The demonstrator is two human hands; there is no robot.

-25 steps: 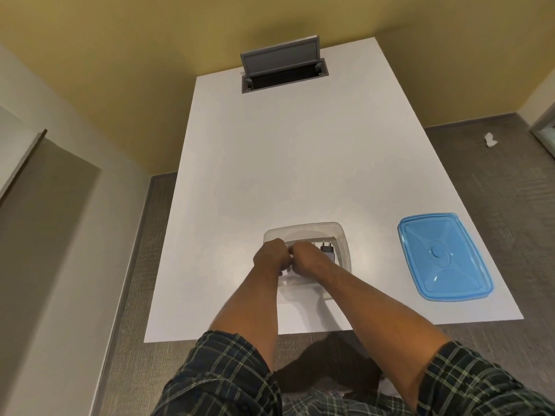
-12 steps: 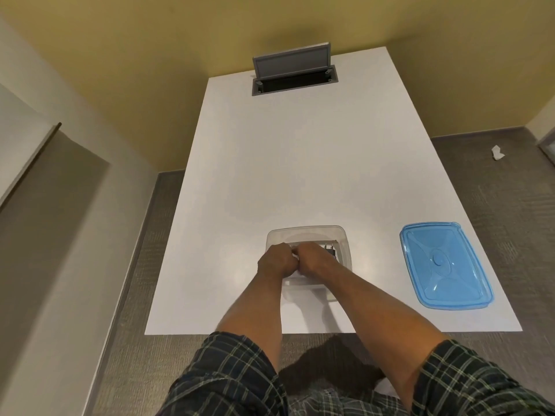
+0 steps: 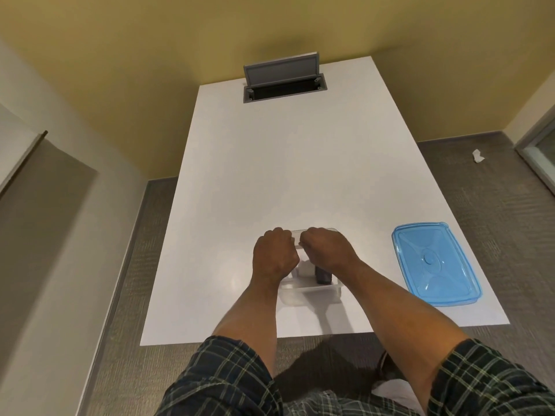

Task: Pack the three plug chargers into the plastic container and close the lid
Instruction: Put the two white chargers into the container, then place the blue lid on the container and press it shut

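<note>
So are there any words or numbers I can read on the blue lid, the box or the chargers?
None can be read.
Blue lid: only moulded shapes, no letters visible.
Clear container: no label visible.
Dark charger inside it: too small and blurred to tell.
Grey table hatch: no text visible.

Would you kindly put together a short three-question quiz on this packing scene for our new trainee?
1. True or false: the blue lid is already on the clear container.
2. Multiple choice: the lid lies (A) on the person's right of the container, (B) on its left, (C) on the floor.
3. Fill in: the left hand and right hand are both over the ____.

Key: 1 false, it lies apart on the white table. 2 A. 3 container; a dark charger shows inside it.
</note>
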